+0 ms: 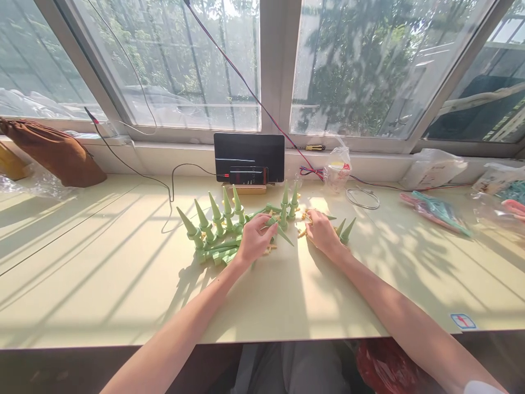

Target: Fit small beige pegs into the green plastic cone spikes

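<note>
My left hand (pixel 256 238) is closed in a pinch on a green cone piece (pixel 285 236), whose tip points down and to the right. Around it lie more green parts: upright cones on collars (pixel 215 208) stand in a row to the left, and long flat green pieces (pixel 223 249) lie below them. Just beyond the hand two further upright cones (pixel 293 201) stand close together. My right hand (pixel 322 232) has its fingers bent together among small yellow pieces (pixel 302 233); what lies between the fingertips is hidden. Beside its wrist stand green cones (pixel 348 231).
A black tablet (pixel 249 156) leans at the window sill, with a dark device (pixel 248 175) before it. A brown drawstring bag (pixel 55 153) lies far left. Plastic bags (pixel 435 168) and pink and teal items (pixel 437 210) lie right. A coiled cable (pixel 362 198) and wires cross the back.
</note>
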A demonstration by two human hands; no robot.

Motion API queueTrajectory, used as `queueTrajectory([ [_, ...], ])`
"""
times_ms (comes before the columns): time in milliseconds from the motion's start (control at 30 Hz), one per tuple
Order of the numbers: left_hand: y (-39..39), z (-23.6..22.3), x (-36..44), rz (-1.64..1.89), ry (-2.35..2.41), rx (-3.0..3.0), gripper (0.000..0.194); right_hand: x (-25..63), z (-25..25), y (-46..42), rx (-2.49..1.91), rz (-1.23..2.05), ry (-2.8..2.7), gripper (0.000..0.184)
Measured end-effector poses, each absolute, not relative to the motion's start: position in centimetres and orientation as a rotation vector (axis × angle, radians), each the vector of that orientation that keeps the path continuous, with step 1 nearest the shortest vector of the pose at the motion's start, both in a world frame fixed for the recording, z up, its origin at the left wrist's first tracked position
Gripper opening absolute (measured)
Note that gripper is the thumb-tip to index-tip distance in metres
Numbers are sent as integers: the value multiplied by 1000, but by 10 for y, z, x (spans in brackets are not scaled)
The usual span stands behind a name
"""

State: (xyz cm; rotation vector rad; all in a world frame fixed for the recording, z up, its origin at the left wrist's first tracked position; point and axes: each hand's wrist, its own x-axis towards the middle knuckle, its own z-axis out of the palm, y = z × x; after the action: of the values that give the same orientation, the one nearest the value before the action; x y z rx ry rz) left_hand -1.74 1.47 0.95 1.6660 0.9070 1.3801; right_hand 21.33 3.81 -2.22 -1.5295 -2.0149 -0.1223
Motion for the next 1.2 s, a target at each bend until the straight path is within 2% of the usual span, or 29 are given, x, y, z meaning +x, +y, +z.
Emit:
queueTrajectory([
  [400,9,21,-17,1357,922,1624,25,211,-29,38,-1456,-5,-1995,24],
  [700,8,22,-19,1318,977,1560,26,212,-32,41,-1414,-1,-2007,34],
  [1200,9,22,-19,1292,958,1549,25,211,-33,41,-1407,35,-1969,23],
])
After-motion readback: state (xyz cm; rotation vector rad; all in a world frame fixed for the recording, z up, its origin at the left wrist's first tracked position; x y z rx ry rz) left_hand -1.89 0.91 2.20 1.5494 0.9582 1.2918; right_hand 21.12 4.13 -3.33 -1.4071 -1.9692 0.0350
